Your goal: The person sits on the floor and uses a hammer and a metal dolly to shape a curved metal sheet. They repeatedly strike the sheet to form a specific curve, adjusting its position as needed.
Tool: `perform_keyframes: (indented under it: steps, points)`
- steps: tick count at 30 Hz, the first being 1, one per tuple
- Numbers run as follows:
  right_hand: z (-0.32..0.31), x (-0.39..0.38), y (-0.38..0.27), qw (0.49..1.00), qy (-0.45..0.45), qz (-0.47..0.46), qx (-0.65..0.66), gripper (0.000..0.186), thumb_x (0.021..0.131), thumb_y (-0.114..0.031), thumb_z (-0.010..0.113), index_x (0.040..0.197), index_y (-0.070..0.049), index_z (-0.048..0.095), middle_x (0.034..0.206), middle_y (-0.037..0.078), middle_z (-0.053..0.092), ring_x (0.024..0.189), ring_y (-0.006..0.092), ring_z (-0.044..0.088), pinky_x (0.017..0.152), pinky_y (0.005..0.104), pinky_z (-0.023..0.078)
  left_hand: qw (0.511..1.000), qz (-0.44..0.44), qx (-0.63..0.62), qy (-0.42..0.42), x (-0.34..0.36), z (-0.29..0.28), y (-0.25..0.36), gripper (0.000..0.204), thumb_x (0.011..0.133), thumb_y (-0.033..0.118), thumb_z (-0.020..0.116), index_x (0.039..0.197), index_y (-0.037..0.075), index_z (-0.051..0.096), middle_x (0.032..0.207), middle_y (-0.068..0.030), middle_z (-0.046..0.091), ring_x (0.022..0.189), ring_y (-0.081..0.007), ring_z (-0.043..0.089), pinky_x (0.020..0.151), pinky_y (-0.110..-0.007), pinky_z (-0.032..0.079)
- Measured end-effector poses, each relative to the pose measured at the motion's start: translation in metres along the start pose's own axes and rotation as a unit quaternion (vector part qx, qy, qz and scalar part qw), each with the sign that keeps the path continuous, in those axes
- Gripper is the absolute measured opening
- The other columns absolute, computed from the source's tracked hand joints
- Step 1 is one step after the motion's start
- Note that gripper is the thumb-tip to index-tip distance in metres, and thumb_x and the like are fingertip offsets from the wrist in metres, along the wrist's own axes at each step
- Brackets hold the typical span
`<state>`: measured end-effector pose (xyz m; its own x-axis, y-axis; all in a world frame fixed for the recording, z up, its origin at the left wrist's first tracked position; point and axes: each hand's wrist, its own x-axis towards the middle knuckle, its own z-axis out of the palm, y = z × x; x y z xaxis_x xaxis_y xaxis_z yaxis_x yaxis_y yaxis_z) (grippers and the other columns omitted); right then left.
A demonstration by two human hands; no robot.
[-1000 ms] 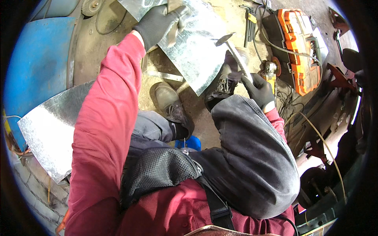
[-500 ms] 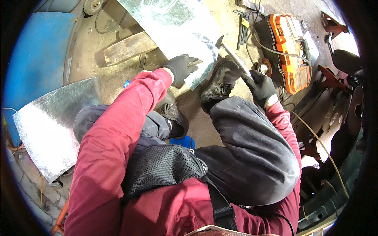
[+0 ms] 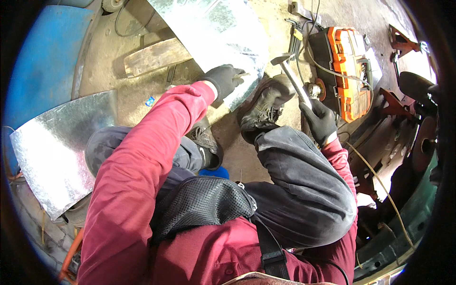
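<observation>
My gloved left hand grips a small metal piece, too small to make out exactly, at the lower corner of a large galvanised sheet. My gloved right hand is closed round the shaft of a metal hammer, whose head sits up and to the right, just beside the sheet. Below the sheet are my boots, the right boot under the hammer and the left one partly hidden by my left arm. A wooden plank lies partly under the sheet.
An orange-and-black toolbox, angle grinder, hex key set and cables are at right, beside red jack stands. A blue panel and second metal sheet lie left. A blue object is between my legs.
My left hand has moved down from the sheet's upper left to its lower corner. The sheet has shifted, exposing the plank. My right hand and the hammer have moved slightly down and right.
</observation>
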<state>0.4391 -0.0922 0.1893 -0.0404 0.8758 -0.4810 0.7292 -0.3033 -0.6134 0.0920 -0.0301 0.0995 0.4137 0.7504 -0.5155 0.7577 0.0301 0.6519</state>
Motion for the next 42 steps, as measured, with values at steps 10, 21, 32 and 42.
perform_keyframes:
  steps: [10, 21, 32, 42]
  points:
    - [-0.017, -0.014, 0.029, 0.995, 0.013, 0.022, 0.092, 0.025, 0.102, -0.02, 0.072, 0.11, 0.004, 0.073, 0.086, 0.001, 0.071, 0.078, 0.0053, 0.057, 0.071, 0.0247, 0.047, 1.0, -0.02, -0.02, -0.011, 0.006, -0.004, 0.012, 0.042, 0.101, 0.033, 0.063, 0.137, 0.012, 0.069, 0.119, -0.0224, 0.073, 0.11, -0.0398, 0.069, 0.098, -0.047, 0.052]
    - [-0.009, -0.011, 0.003, 0.995, 0.045, 0.04, 0.075, 0.025, 0.101, -0.021, 0.074, 0.11, 0.002, 0.074, 0.088, 0.001, 0.072, 0.08, 0.0039, 0.058, 0.071, 0.0234, 0.048, 0.978, -0.022, -0.206, 0.017, 0.016, -0.077, 0.016, 0.04, 0.111, 0.036, 0.056, 0.138, 0.009, 0.067, 0.106, -0.0039, 0.073, 0.084, -0.011, 0.062, 0.077, -0.027, 0.055]
    - [-0.038, -0.006, -0.001, 0.976, 0.114, 0.01, 0.185, 0.019, 0.105, -0.018, 0.07, 0.11, -0.001, 0.073, 0.08, -0.007, 0.062, 0.068, 0.0009, 0.049, 0.06, 0.0205, 0.037, 0.955, 0.07, -0.202, 0.205, 0.041, -0.121, -0.035, 0.039, 0.107, 0.034, 0.064, 0.131, 0.003, 0.071, 0.111, -0.0036, 0.076, 0.1, -0.0113, 0.067, 0.094, -0.03, 0.051]
    - [-0.037, -0.006, -0.008, 0.964, 0.145, 0.026, 0.222, 0.019, 0.105, -0.022, 0.069, 0.101, -0.004, 0.071, 0.071, -0.008, 0.056, 0.058, 0.0014, 0.044, 0.052, 0.0218, 0.032, 0.988, 0.012, -0.015, 0.153, 0.045, -0.12, -0.025, 0.04, 0.098, 0.037, 0.07, 0.116, 0.002, 0.076, 0.103, -0.0159, 0.078, 0.094, -0.0272, 0.073, 0.089, -0.037, 0.054]
